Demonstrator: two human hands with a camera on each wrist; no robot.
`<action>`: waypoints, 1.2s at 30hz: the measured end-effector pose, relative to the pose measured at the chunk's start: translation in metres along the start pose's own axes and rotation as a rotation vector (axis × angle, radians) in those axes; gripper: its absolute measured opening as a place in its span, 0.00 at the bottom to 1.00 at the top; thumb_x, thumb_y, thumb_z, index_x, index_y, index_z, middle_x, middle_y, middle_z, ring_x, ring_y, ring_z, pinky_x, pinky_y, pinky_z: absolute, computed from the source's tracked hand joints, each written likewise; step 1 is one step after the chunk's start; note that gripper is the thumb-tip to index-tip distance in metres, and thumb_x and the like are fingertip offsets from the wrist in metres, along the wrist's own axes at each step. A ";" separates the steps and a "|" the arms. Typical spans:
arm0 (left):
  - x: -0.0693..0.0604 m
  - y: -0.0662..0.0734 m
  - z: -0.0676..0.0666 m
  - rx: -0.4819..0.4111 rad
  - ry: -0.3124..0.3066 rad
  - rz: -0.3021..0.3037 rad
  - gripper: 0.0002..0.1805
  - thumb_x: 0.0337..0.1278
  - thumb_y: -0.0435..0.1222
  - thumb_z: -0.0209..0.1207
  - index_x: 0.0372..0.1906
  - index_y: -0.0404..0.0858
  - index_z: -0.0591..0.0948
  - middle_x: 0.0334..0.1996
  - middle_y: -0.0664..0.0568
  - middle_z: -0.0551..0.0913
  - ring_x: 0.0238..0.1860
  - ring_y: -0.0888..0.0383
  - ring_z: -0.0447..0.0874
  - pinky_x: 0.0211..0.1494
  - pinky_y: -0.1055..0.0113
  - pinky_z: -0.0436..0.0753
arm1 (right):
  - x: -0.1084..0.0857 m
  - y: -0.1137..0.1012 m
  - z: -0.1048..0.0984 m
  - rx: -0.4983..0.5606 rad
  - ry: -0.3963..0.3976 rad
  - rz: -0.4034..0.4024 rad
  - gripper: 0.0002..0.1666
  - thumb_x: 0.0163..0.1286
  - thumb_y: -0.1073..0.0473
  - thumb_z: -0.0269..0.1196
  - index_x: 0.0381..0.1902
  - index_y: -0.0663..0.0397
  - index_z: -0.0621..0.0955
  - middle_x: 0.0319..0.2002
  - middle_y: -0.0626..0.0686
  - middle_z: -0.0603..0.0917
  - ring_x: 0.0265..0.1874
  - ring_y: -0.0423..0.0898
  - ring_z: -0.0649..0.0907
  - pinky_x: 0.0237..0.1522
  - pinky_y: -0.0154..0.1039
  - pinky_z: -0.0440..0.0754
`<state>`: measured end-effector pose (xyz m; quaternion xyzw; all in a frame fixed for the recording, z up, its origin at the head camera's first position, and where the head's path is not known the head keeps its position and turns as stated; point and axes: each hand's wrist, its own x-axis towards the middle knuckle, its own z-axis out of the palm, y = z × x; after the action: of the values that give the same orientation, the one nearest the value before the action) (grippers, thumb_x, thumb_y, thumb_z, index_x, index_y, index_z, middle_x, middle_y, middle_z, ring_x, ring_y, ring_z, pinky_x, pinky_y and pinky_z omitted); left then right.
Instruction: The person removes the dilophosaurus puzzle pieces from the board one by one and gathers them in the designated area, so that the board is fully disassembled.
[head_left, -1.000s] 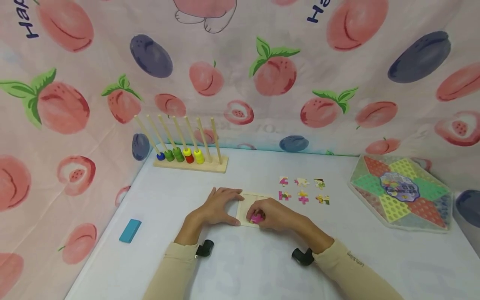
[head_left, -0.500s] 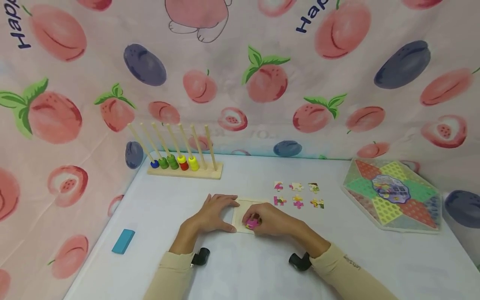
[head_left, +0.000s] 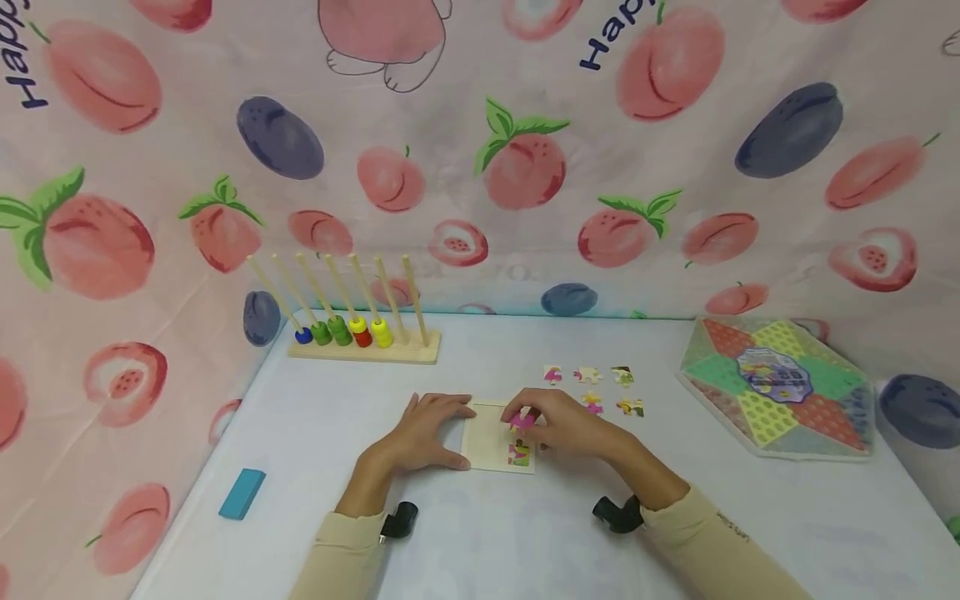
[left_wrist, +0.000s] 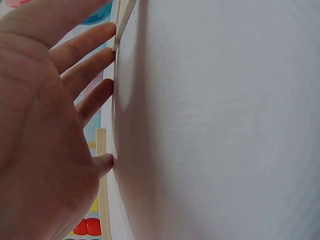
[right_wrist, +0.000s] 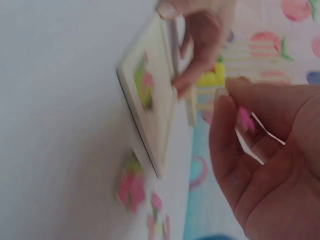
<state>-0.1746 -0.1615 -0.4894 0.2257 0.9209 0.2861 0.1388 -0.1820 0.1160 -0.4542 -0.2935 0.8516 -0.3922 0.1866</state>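
A shallow wooden puzzle tray [head_left: 484, 440] lies on the table. The left hand [head_left: 422, 434] rests at its left side, thumb at the near corner and index finger at the far corner, fingers spread and fairly straight. One pink-and-green jigsaw piece [head_left: 518, 453] lies in the tray's near right corner. Above the tray's right half, the right hand [head_left: 567, 423] pinches a pink jigsaw piece [head_left: 522, 420], partly hidden by its fingers. Several loose pieces lie beyond that hand, including a pink-and-yellow piece [head_left: 592, 403]. In the right wrist view, a blurred loose piece [right_wrist: 131, 187] lies beside the tray.
A wooden bead-and-peg counter [head_left: 363, 352] stands at the back left. A blue block [head_left: 242, 494] lies at the left of the table. At the right back is a hexagonal Chinese-checkers board [head_left: 776, 387]. A fruit-print cloth [head_left: 480, 158] hangs behind the table.
The right hand has lifted and shifted away from the tray's near right corner, uncovering the piece lying there. The left hand keeps its place at the tray. The head view has shifted slightly.
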 end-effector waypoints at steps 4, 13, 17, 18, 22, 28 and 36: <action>0.001 0.001 0.001 0.011 -0.001 -0.007 0.39 0.43 0.48 0.79 0.64 0.49 0.79 0.76 0.54 0.70 0.78 0.46 0.61 0.81 0.29 0.40 | -0.012 0.011 -0.020 -0.003 0.053 -0.007 0.15 0.73 0.68 0.62 0.55 0.56 0.82 0.51 0.56 0.84 0.37 0.48 0.80 0.31 0.31 0.83; -0.001 0.002 -0.001 -0.022 -0.006 -0.025 0.39 0.42 0.46 0.79 0.65 0.48 0.79 0.76 0.54 0.70 0.79 0.46 0.60 0.82 0.32 0.38 | -0.039 0.033 -0.059 0.013 0.206 0.130 0.13 0.67 0.67 0.69 0.48 0.54 0.84 0.48 0.58 0.85 0.34 0.52 0.85 0.32 0.33 0.87; 0.000 0.002 0.001 -0.012 -0.007 -0.031 0.39 0.43 0.47 0.79 0.65 0.49 0.79 0.76 0.55 0.69 0.79 0.48 0.60 0.83 0.33 0.38 | -0.052 0.042 -0.067 -0.003 0.269 0.245 0.10 0.62 0.61 0.74 0.41 0.52 0.85 0.42 0.56 0.86 0.32 0.49 0.87 0.32 0.33 0.88; 0.000 0.002 0.001 -0.012 -0.008 -0.033 0.39 0.43 0.46 0.79 0.65 0.49 0.78 0.76 0.55 0.69 0.79 0.48 0.60 0.83 0.33 0.38 | -0.055 0.044 -0.068 -0.006 0.270 0.260 0.10 0.62 0.61 0.74 0.41 0.53 0.86 0.41 0.56 0.86 0.32 0.48 0.86 0.31 0.33 0.87; 0.000 0.003 0.001 -0.017 -0.013 -0.042 0.39 0.42 0.46 0.79 0.65 0.49 0.79 0.76 0.55 0.69 0.79 0.47 0.59 0.83 0.33 0.37 | -0.064 0.055 -0.065 -0.008 0.250 0.298 0.10 0.63 0.61 0.73 0.42 0.55 0.86 0.40 0.57 0.86 0.31 0.46 0.84 0.29 0.35 0.86; 0.000 0.003 0.000 -0.013 -0.016 -0.043 0.39 0.43 0.46 0.79 0.66 0.49 0.78 0.77 0.55 0.69 0.80 0.48 0.59 0.83 0.33 0.36 | -0.070 0.067 -0.053 0.025 0.208 0.322 0.08 0.66 0.65 0.69 0.43 0.57 0.86 0.37 0.55 0.84 0.28 0.45 0.81 0.27 0.36 0.86; 0.000 0.002 0.001 -0.010 -0.015 -0.029 0.39 0.43 0.46 0.79 0.65 0.48 0.78 0.76 0.54 0.69 0.79 0.47 0.60 0.82 0.31 0.39 | -0.069 0.072 -0.039 0.040 0.215 0.412 0.14 0.59 0.56 0.77 0.40 0.54 0.87 0.34 0.52 0.83 0.19 0.44 0.79 0.24 0.36 0.82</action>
<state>-0.1729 -0.1595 -0.4891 0.2135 0.9216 0.2868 0.1508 -0.1768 0.2202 -0.4801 -0.0664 0.9006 -0.3916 0.1764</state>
